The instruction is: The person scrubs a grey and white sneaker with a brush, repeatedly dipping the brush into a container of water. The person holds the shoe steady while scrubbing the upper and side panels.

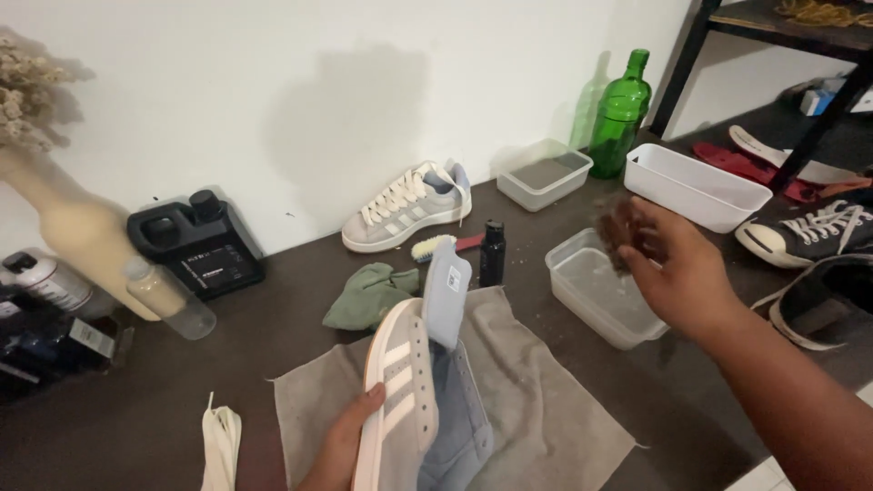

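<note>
A person's left hand grips an unlaced grey sneaker by its pale sole edge, fingers curled tight on the rubber, the shoe tipped up on its side over a grey cloth spread on the dark table — its light blue tongue standing free above the hand. The right hand hovers off to the far side, over a clear plastic tub, fingers closed around a blurred brown object; what it is cannot be told from the motion blur. Beyond the left hand, near the wall, sits the matching laced sneaker, with a small brush, a black bottle and a crumpled green rag between it and the held shoe. Loose white laces lie just beside the left wrist, off the cloth. Past the right hand stand a green glass bottle, a lidded clear container and a white rectangular bin — and beside that arm, dark canvas shoes. Farther out from the left hand: a black jug and a frosted bottle.
</note>
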